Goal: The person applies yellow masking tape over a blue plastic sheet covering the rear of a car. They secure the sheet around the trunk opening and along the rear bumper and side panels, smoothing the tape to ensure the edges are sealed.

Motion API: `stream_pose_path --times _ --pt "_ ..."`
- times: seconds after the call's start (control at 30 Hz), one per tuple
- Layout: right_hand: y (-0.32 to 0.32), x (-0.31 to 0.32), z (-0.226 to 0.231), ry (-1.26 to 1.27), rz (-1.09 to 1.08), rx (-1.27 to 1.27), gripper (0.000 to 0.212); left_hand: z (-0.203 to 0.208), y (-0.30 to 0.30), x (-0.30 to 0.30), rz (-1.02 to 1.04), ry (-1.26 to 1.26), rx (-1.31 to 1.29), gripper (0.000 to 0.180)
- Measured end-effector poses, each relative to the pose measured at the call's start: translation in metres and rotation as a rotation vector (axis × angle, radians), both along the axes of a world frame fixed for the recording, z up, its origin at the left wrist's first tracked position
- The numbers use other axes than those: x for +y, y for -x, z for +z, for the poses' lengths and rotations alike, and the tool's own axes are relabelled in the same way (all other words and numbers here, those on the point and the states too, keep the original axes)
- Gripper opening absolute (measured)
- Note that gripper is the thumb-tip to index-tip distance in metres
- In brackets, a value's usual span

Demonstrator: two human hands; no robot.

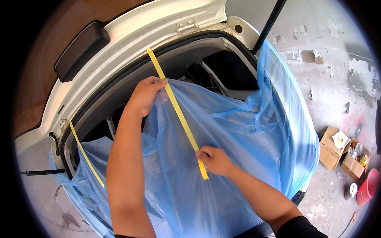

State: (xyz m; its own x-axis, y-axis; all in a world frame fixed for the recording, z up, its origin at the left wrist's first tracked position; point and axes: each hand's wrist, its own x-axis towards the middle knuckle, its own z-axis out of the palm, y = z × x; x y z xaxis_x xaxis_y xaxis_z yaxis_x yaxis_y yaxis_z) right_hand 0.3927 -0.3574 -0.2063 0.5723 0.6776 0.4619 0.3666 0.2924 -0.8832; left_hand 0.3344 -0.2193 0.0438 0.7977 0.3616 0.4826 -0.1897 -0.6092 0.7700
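Observation:
A long strip of yellow masking tape (pixel 180 115) runs from the top edge of a white car's rear opening down over a translucent blue plastic sheet (pixel 246 139). My left hand (pixel 147 95) is closed at the sheet's upper edge, its thumb and fingers pinching the plastic beside the tape. Lower down, my right hand (pixel 214 159) grips the tape near its bottom end, which sticks out below the fingers. A second yellow tape strip (pixel 86 154) stretches from the opening's left side down onto the sheet.
Overhead is the raised white tailgate (pixel 139 29), with support struts (pixel 270 25) at both sides. The dark car interior (pixel 198 59) shows above the sheet. On the stained floor at right are cardboard boxes (pixel 331 148), a small can (pixel 352 190) and a red bucket (pixel 369 186).

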Motion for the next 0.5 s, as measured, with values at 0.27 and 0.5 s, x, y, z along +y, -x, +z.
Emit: stream_pose_path --times 0.27,0.5 --pt "0.014 0.000 -0.018 -0.552 -0.599 -1.018 0.011 -0.002 -0.013 0.004 0.079 -0.063 -0.001 0.010" --pt "0.030 -0.016 -0.018 -0.532 -0.531 -1.021 0.012 -0.020 -0.024 0.012 0.114 -0.031 -0.075 0.013"
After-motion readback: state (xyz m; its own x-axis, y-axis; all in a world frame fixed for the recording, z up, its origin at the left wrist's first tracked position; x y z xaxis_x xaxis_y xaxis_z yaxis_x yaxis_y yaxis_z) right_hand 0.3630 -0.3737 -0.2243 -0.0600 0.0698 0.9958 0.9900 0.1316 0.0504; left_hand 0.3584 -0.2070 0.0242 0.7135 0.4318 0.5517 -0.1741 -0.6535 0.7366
